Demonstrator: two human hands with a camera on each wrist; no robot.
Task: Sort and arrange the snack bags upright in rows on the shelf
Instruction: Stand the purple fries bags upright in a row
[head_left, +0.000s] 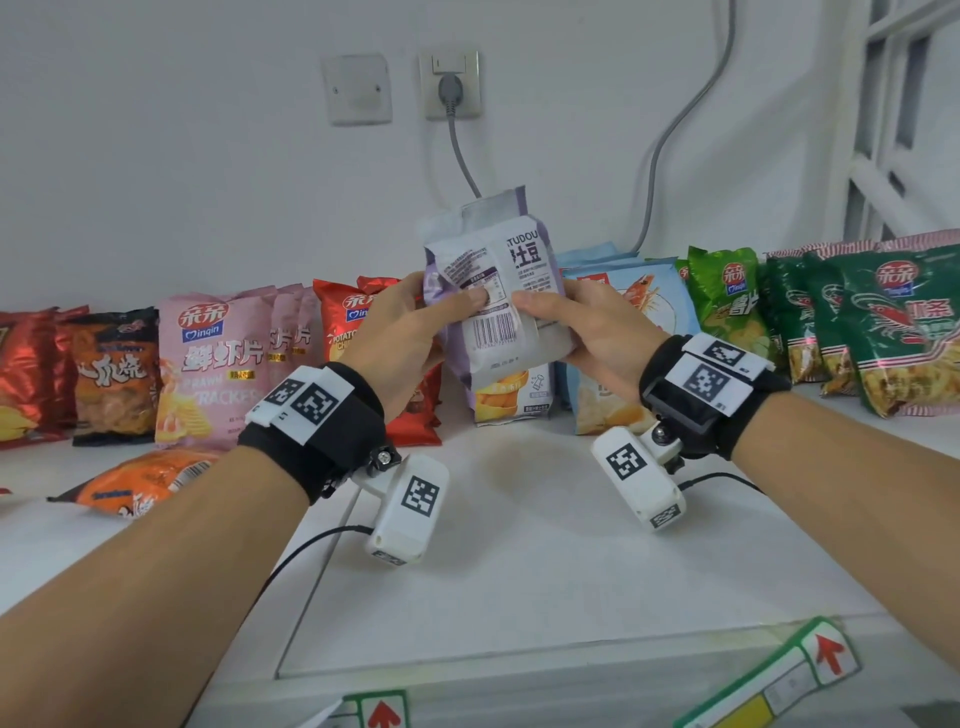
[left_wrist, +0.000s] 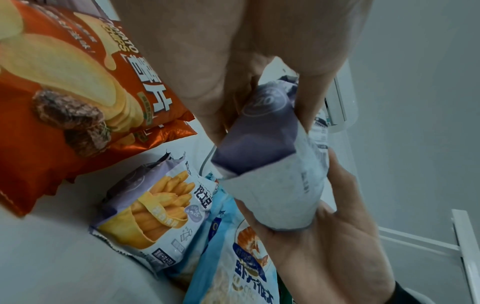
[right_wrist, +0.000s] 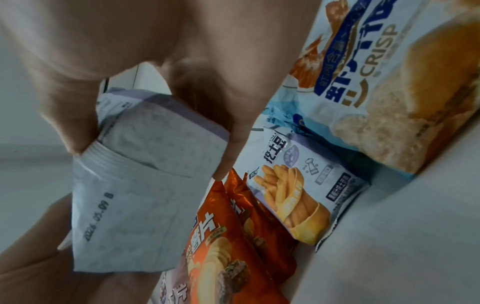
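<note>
A purple-and-white snack bag (head_left: 498, 291) is held up in the air above the white shelf (head_left: 519, 545), its printed back facing me. My left hand (head_left: 400, 322) grips its left edge and my right hand (head_left: 576, 322) grips its right edge, thumbs pressed near the barcode. In the left wrist view the purple bag (left_wrist: 262, 148) sits between both hands; in the right wrist view the bag (right_wrist: 145, 181) shows a date stamp. Behind it a matching purple fries bag (head_left: 511, 397) stands against the wall.
A row of upright bags lines the wall: red bags (head_left: 26, 374), a dark orange bag (head_left: 111, 374), pink bags (head_left: 218, 364), red chip bags (head_left: 343, 322), light-blue bags (head_left: 639, 312), green bags (head_left: 872, 332). An orange bag (head_left: 140, 483) lies flat at left. A cable (head_left: 460, 156) hangs from the socket.
</note>
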